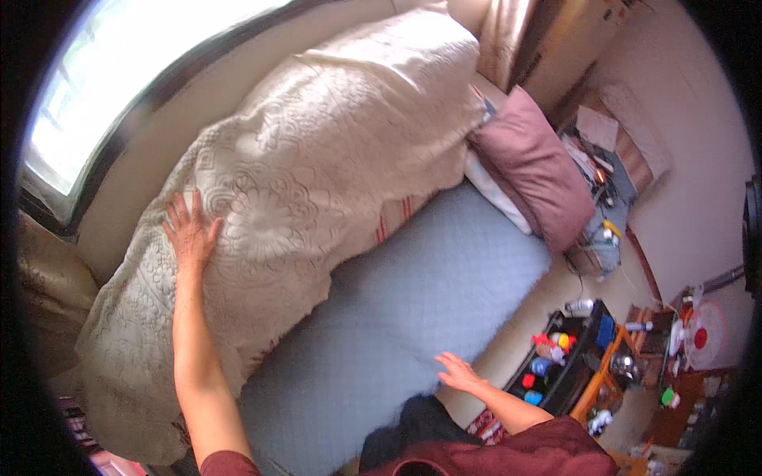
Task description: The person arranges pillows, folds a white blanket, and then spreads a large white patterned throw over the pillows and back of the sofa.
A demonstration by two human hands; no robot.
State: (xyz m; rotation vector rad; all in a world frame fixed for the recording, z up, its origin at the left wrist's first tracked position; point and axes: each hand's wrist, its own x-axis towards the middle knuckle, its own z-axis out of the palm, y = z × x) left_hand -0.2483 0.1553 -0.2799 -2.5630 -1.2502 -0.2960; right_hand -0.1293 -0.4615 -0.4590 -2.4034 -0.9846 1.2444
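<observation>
My left hand (pixel 190 230) lies flat on a cream bedspread (pixel 278 198) with a raised flower pattern, its fingers spread. The bedspread covers a raised heap along the window side and hangs down at the near left. Over the blue-grey sheeted mattress (pixel 373 293) is my right hand (pixel 459 371), fingers stretched out and holding nothing; whether it touches the sheet I cannot tell. At the far right end of the bed a mauve pillow (pixel 540 166) leans on something white. A red-striped cloth (pixel 393 218) shows under the bedspread's edge.
A bright window (pixel 95 79) runs along the left. Right of the bed stand a black crate (pixel 556 357) of bottles and small items, a wooden frame (pixel 599 381) and a fan (pixel 702 337). Cluttered things and cables (pixel 595 182) lie beyond the pillow.
</observation>
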